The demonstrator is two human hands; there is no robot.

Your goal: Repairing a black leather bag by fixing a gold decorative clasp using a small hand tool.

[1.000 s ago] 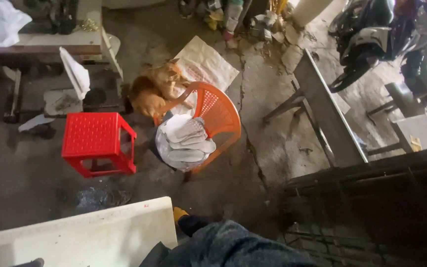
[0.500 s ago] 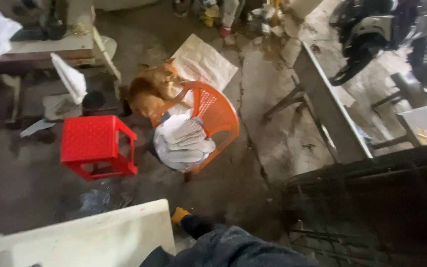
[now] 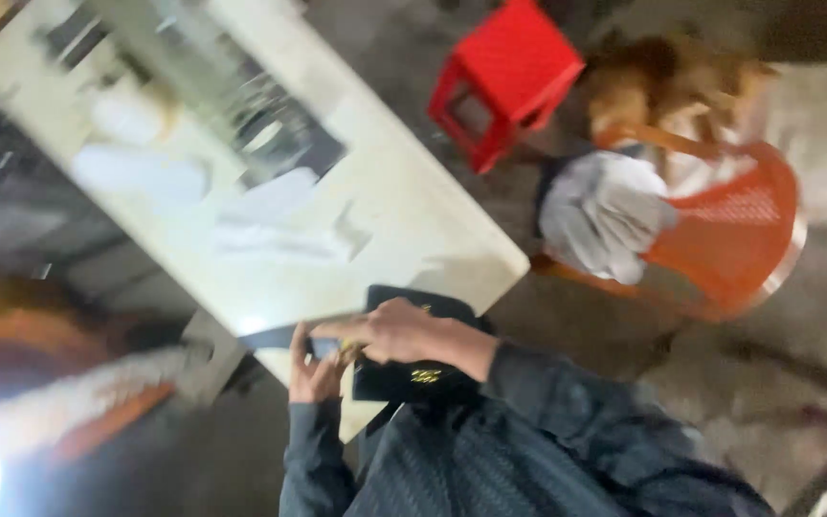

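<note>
The picture is motion-blurred. A black bag (image 3: 412, 379) with a small gold emblem lies at the near corner of a white table (image 3: 404, 206). My right hand (image 3: 396, 330) lies across the top of the bag with its fingers curled on the bag's left edge. My left hand (image 3: 312, 370) is just left of it and pinches a small dark part at that same edge, fingertips touching the right hand. Both arms are in dark sleeves.
Papers and blurred pale objects (image 3: 270, 225) are spread over the table. Beyond it stand a red plastic stool (image 3: 514, 67) and an orange plastic chair (image 3: 739, 235) with grey-white cloth (image 3: 605, 215) on it. A ginger furry animal (image 3: 672, 81) lies behind the chair.
The view has swung round and down onto the white table. Both my hands and the black bag have come into sight; stool and chair now lie at the upper right.
</note>
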